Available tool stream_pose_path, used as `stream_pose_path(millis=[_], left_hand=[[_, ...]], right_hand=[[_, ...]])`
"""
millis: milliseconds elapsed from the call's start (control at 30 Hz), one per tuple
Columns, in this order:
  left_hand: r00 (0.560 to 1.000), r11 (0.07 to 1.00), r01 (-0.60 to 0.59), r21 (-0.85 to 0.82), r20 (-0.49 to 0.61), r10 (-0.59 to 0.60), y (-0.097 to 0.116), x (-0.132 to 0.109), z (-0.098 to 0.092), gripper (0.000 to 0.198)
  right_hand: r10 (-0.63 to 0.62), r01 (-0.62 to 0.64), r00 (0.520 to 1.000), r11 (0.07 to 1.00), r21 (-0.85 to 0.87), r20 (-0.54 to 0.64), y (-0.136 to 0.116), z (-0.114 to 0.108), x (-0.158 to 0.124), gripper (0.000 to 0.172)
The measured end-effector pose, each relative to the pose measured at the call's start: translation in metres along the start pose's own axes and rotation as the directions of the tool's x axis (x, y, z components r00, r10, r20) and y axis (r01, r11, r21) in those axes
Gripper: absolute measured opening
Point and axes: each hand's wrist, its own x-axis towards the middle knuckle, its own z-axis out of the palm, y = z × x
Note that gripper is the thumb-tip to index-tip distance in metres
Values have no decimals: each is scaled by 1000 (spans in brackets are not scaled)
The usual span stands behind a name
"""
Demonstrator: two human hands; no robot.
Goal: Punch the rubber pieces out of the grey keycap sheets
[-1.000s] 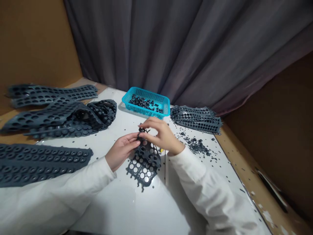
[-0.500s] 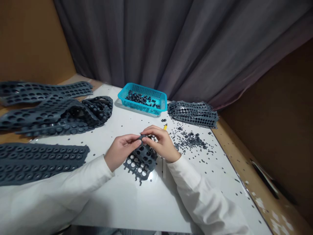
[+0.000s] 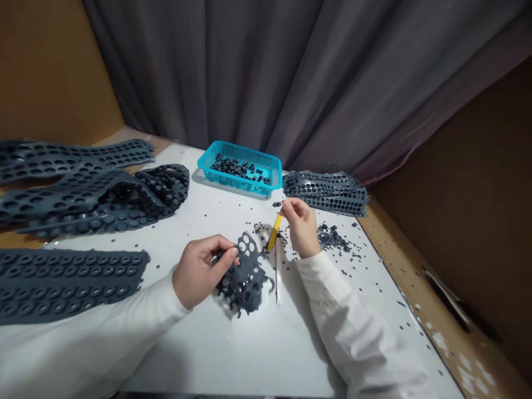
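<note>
My left hand [image 3: 204, 269] is closed, thumb against fingers, on the edge of a dark grey perforated rubber sheet [image 3: 249, 280]. The piece is crumpled and full of round holes, with a ragged edge, and it hangs just over the white table. My right hand [image 3: 302, 227] is apart from it, up and to the right, with thumb and fingertips pinched together. Whatever they hold, if anything, is too small to make out. Just below those fingertips lies a yellow tool [image 3: 275, 231] with a dark tip, beside a thin pale strip [image 3: 278, 271].
A turquoise basket [image 3: 239, 185] with small dark pieces stands at the back. Loose dark bits [image 3: 332, 238] are scattered at right, before a folded perforated sheet [image 3: 326, 191]. More rubber sheets [image 3: 91, 191] are heaped at left, with a flat ringed strip [image 3: 70, 282] nearer me.
My right hand has left the rubber sheet and moved right and upward, uncovering the yellow tool. My left hand keeps hold of the sheet, which has shifted and turned.
</note>
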Motion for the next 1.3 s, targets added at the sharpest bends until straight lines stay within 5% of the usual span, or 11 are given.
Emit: stream_pose_path(millis=[133,333,500,600,733,867,967,1100,1233,1300], left_hand=[[989,980,137,-144,-41,-144,1,9,-1,19],[919,844,377,-382,43,-391,-9,14,0,30],[915,774,399,-492,155,-374,-9,14,0,31],[927,788,374,-488,207,-312,-8,14,0,42],[952,881,297,-368,185,-243,-8,14,-1,61],[968,930,235,-283,155,-198,-5,11,-1,64],[976,949,203,-240,132,-175,-2,9,0,62],[991,986,107,-127,91,-96,-2,8,0,52],[992,985,118,-129,53,-112,-5,10,4,44],[990,978,135,-156,52,-129,-4,7,7,42]], right_hand=[[145,-163,971,983,81,192,-9,-6,4,18],[254,-320,941,883,344,224,-36,-2,-5,17],[305,-427,873,855,294,382,-34,13,-23,4],[173,-181,909,983,-15,378,-28,19,-31,11],[-139,272,892,925,-265,431,-23,18,-32,24],[-204,356,863,895,-270,463,-19,14,-28,19],[-158,286,869,934,-214,469,-18,15,-29,15],[10,40,919,992,-121,394,-15,23,-33,16],[234,-271,921,959,79,311,-4,33,-30,20],[261,-290,937,951,103,234,4,30,-22,21]])
